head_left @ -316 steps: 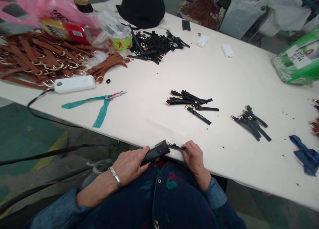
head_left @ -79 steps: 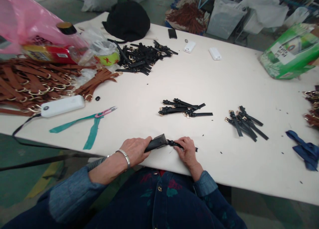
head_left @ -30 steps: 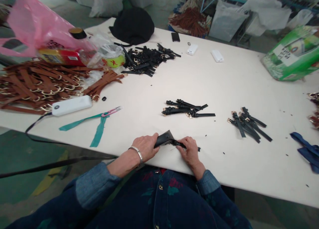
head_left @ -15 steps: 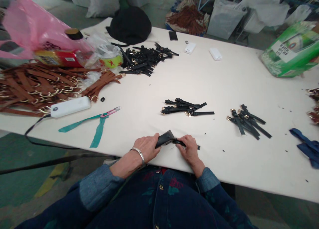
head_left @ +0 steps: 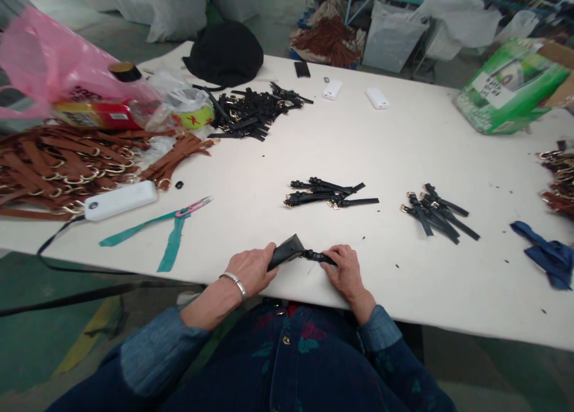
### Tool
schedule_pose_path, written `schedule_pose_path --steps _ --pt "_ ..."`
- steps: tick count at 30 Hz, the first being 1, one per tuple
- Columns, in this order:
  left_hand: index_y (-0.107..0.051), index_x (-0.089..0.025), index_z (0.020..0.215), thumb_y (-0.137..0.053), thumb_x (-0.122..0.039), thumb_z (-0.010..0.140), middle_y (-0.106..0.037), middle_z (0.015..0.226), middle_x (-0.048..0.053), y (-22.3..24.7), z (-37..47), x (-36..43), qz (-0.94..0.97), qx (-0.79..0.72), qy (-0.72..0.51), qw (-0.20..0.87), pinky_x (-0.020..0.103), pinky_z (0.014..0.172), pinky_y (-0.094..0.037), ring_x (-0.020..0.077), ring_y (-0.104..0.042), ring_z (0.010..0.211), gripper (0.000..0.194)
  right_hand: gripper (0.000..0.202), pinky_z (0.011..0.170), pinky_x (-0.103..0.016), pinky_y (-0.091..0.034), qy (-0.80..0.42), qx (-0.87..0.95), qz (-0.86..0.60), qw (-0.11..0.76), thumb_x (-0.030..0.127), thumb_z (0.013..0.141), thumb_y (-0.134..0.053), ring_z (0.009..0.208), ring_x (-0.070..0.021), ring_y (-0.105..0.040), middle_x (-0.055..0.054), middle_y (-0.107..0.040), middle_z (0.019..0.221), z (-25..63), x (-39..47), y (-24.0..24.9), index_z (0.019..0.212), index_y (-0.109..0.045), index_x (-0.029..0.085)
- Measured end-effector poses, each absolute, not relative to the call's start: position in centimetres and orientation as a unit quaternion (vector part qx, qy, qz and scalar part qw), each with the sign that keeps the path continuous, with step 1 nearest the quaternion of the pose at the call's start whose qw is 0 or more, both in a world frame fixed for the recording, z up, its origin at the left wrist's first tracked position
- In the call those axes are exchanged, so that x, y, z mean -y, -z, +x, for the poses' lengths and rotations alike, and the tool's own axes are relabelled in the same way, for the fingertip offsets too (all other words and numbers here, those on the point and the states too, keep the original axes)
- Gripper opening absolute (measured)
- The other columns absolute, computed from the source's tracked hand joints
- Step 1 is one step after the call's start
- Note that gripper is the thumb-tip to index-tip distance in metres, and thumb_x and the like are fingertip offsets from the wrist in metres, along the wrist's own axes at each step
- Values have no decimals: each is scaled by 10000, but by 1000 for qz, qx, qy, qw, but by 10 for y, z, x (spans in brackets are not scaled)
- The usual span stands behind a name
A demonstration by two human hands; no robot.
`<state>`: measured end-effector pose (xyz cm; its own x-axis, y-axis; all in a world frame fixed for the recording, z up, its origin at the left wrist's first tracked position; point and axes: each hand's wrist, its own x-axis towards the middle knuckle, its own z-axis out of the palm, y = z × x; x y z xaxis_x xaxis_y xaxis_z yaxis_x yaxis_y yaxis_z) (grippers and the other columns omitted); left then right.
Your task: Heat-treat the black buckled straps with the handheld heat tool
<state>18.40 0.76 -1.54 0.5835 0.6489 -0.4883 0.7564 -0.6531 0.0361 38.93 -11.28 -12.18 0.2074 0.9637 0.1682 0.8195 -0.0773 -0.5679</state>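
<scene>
My left hand, with a silver bracelet at the wrist, is closed on a wide black leather piece near the table's front edge. A short black strap meets the right end of that piece, and my right hand pinches the strap's far part. Just beyond my hands lies a small group of black buckled straps. A second group of black straps is farther right.
Brown straps, a white power bank and pink snips with teal ribbon lie left. Farther back are a black cap and black straps. A green bag and blue cloth are right.
My right hand has slid right along the strap, showing more of it between my hands. My left hand and the leather piece have shifted slightly left in view, as has the whole scene.
</scene>
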Motion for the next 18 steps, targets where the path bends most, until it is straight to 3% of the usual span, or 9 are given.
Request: schedule_pose_path --steps 6,10,18 --pt "-400 -257 1062 -409 -353 764 -598 896 57 3 181 9 901 -340 240 120 340 639 -430 228 -591 767 312 224 725 -337 -348 -138 623 -712 295 284 744 -574 831 -193 -434 -46 -525 866 394 113 123 961 -603 233" --pt "-398 -232 1080 -420 -282 759 -582 879 72 2 193 13 903 -319 269 103 358 632 -439 231 -599 737 325 276 739 -339 -343 -140 625 -709 295 304 758 -561 840 -191 -438 -41 -531 883 396 113 123 1027 -577 243" --pt "-359 -224 1144 -358 -205 789 -570 880 96 -5 204 20 907 -301 282 85 372 612 -443 239 -602 732 356 197 696 -314 -324 -144 621 -710 298 308 780 -552 804 -173 -453 -31 -546 827 396 112 126 961 -613 261"
